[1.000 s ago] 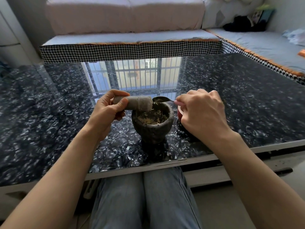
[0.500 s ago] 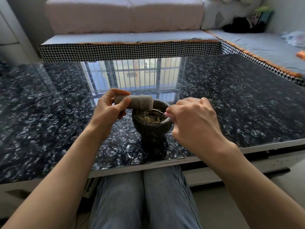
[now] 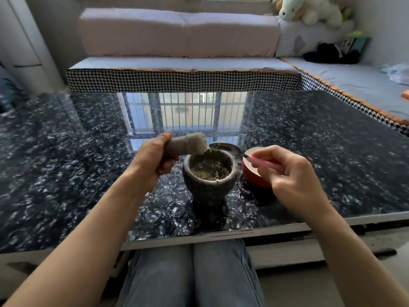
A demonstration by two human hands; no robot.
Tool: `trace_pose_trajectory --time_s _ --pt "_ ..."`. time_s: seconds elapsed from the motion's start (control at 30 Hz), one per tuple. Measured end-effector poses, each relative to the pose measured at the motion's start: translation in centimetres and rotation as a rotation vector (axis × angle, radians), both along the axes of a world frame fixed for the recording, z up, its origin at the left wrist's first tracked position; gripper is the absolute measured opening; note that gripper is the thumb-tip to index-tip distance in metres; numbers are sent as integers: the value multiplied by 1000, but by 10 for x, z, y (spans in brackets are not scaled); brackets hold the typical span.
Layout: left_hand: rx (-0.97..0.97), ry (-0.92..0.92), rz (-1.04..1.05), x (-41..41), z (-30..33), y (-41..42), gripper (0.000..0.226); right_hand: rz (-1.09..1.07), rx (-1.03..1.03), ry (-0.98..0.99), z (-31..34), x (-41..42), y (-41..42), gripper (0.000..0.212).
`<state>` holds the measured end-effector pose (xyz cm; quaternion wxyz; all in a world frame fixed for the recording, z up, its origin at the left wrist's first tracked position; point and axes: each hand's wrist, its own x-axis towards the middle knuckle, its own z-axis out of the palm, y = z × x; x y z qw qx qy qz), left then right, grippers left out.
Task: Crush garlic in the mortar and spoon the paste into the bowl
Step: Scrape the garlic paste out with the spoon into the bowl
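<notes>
A grey stone mortar stands near the table's front edge with crushed garlic paste inside. My left hand grips the stone pestle and holds it sideways above the mortar's left rim, paste stuck to its end. My right hand pinches the pink handle of a spoon. The spoon's bowl hovers behind the mortar's far rim and carries some paste. Right of the mortar sits a red bowl, partly hidden by my right hand.
The dark marbled glass table reflects a barred window. Behind it runs a houndstooth-edged bench with cushions; stuffed toys sit at the back right. My knees in jeans are under the front edge.
My right hand moved right, uncovering the red bowl, and lifted the spoon from inside the mortar to behind its rim. The view tilted up. The left hand raised the pestle slightly.
</notes>
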<state>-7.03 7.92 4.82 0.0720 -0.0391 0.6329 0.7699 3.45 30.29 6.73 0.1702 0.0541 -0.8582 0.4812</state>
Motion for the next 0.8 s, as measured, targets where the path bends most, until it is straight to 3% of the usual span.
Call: trace_pose_trajectory --time_s 0.2,0.37,0.5,0.67,0.8 --pt "14 -17 -16 -1 1 3 24 -6 -204 37 -5 -16 -12 27" --pt "11 -10 -7 -3 1 3 25 36 -110 88 -14 -12 -14 31" --pt "13 -14 3 -3 1 3 25 -11 178 165 -26 -9 -8 39" --pt "-7 -4 13 -3 0 5 26 -39 22 194 -22 -17 -5 41" --pt "-2 -8 17 -4 1 7 26 -53 87 249 -22 -19 -6 40"
